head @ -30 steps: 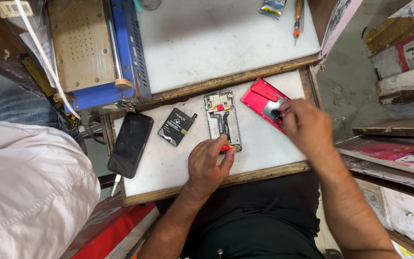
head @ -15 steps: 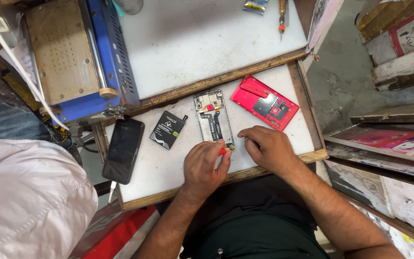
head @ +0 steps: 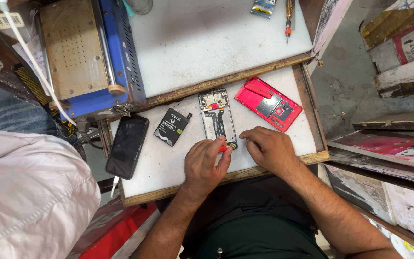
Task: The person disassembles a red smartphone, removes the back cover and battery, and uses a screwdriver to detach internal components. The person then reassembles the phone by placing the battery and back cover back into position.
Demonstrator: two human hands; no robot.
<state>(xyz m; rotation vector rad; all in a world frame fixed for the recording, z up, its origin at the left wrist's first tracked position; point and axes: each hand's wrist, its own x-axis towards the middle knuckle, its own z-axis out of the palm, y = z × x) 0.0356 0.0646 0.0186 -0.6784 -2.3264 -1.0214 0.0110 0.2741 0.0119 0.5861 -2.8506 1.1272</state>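
Pinching a small red tool (head: 223,148), the left hand (head: 206,165) works on the open phone frame (head: 218,118) near the bench's front edge, while the right hand (head: 268,150) curls beside it; a slip could scratch it.

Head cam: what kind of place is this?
Likely a small phone repair bench. An opened phone frame lies on the white work board with its red back cover and loose black battery beside it; a screwdriver and blue heating machine sit behind.
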